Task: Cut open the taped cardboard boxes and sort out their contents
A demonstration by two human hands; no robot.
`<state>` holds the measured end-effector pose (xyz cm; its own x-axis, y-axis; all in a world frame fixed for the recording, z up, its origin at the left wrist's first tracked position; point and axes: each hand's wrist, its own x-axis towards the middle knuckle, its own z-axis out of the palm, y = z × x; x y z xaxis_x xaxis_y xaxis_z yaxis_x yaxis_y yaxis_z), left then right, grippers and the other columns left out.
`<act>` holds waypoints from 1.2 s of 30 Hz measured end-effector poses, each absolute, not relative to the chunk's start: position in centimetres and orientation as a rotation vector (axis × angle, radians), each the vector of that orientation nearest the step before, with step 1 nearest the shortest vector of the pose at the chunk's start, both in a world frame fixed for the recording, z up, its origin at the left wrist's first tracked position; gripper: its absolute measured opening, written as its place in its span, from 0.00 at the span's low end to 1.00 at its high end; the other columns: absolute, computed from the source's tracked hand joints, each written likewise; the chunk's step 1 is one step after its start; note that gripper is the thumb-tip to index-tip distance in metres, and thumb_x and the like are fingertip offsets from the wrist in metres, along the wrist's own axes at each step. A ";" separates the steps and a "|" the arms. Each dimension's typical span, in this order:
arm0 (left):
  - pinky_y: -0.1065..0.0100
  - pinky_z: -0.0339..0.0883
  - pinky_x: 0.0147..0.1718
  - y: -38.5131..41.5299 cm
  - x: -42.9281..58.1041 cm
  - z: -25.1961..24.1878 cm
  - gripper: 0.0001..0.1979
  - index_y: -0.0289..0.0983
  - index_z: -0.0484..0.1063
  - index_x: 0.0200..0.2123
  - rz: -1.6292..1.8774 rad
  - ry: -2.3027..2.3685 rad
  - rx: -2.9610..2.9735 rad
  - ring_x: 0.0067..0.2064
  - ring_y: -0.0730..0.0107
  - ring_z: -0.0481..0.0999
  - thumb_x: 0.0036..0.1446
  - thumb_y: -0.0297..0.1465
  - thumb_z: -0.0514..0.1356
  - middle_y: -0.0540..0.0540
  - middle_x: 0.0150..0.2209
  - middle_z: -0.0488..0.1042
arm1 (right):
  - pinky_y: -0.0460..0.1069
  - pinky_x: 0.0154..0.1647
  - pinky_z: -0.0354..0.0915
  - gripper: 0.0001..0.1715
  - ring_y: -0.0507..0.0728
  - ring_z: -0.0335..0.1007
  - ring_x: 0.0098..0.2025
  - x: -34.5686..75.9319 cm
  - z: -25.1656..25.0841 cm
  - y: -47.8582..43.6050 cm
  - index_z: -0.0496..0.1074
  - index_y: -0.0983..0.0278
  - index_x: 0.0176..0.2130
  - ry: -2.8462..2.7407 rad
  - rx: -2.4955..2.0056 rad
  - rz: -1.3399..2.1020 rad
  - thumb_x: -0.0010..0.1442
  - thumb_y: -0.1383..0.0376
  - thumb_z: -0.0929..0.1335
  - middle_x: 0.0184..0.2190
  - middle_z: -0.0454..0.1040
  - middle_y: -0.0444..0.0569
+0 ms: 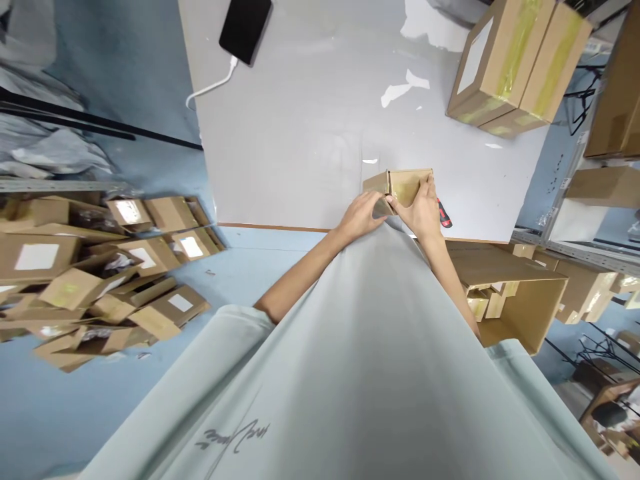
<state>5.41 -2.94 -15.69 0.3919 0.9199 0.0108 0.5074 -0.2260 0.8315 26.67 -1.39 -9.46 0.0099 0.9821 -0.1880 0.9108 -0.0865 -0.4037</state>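
Here the left hand (361, 215) and right hand (423, 212) grasp a small cardboard box (406, 183)

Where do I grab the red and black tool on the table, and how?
I'd grab the tool by its near end, coming from the right. That end points away from the right grip, while the other sits close beside it. It looks long and narrow, so pinching across its sides should work.
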 end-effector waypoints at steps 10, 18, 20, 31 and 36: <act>0.53 0.72 0.51 -3.1 4.5 -13.4 0.14 0.41 0.78 0.47 0.527 1.117 2.310 0.50 0.50 0.80 0.73 0.21 0.55 0.39 0.46 0.81 | 0.66 0.66 0.79 0.55 0.70 0.85 0.61 27.9 -13.8 -2.7 0.68 0.64 0.74 -1.389 -1.848 1.297 0.67 0.29 0.69 0.60 0.85 0.65; 0.49 0.73 0.55 -4.5 0.8 -13.2 0.07 0.41 0.80 0.44 0.259 1.220 2.144 0.52 0.46 0.79 0.72 0.38 0.68 0.38 0.47 0.80 | 0.65 0.65 0.79 0.38 0.68 0.84 0.61 25.4 -15.3 -2.6 0.71 0.65 0.73 -1.737 -1.929 1.203 0.74 0.49 0.71 0.64 0.82 0.65; 0.47 0.72 0.60 -6.0 -0.5 -12.8 0.15 0.42 0.80 0.44 0.375 1.345 1.989 0.56 0.45 0.78 0.69 0.47 0.71 0.38 0.48 0.80 | 0.67 0.73 0.73 0.40 0.70 0.73 0.73 24.9 -14.4 -1.3 0.69 0.64 0.75 -1.944 -1.831 1.054 0.72 0.52 0.74 0.75 0.72 0.66; 0.42 0.73 0.68 -6.9 -2.4 -15.3 0.44 0.40 0.64 0.70 0.524 2.100 1.232 0.66 0.39 0.77 0.56 0.35 0.79 0.33 0.63 0.73 | 0.61 0.70 0.70 0.26 0.67 0.77 0.64 22.9 -12.5 4.0 0.78 0.64 0.65 -2.167 -1.603 1.109 0.82 0.52 0.63 0.63 0.82 0.61; 0.42 0.75 0.65 -5.7 1.0 -15.3 0.44 0.39 0.63 0.70 0.498 2.020 1.384 0.65 0.36 0.78 0.56 0.34 0.80 0.32 0.61 0.73 | 0.57 0.59 0.71 0.29 0.66 0.82 0.50 25.4 -12.1 4.9 0.78 0.61 0.49 -1.840 -1.968 0.954 0.83 0.45 0.59 0.43 0.86 0.56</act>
<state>1.04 -5.71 -15.26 -0.2479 0.9256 -0.2860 0.6867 0.3761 0.6221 25.44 4.90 -12.14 -0.0312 0.9622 -0.2706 0.7754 -0.1475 -0.6140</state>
